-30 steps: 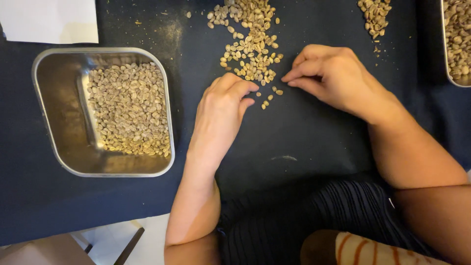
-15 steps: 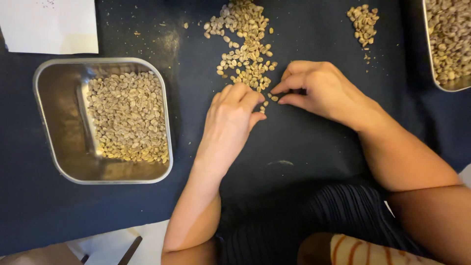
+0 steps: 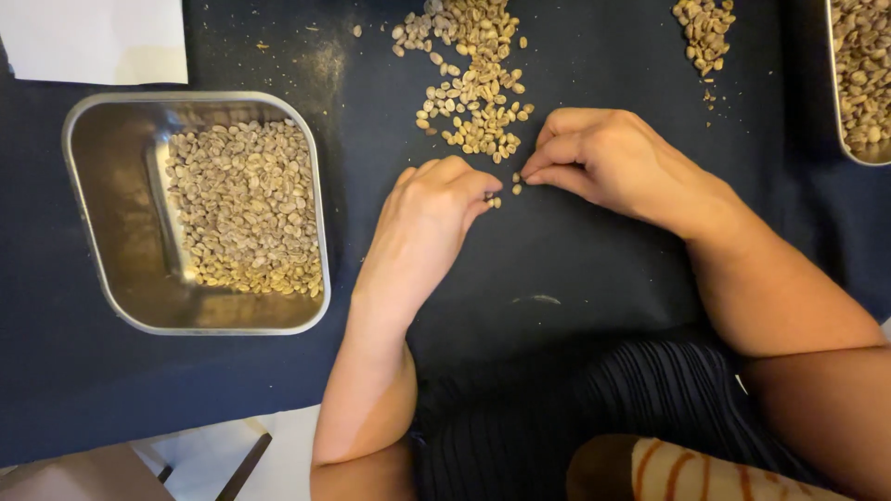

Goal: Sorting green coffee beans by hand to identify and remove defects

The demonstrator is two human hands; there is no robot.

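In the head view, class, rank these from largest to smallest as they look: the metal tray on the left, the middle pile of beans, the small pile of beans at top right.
1. Metal tray
2. Middle pile of beans
3. Small pile of beans, partly cut off by the frame's top edge.

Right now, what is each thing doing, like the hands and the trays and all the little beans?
Left hand: curled, fingertips at a few loose beans.
Right hand: fingers pinched together, tips down by the loose beans.
Long pile of pale beans on the dark cloth: spread out, loose.
Small pile of pale beans: apart, untouched.
Square metal tray on the left: partly filled with beans.
Metal tray at the right edge: holds beans, mostly out of view.
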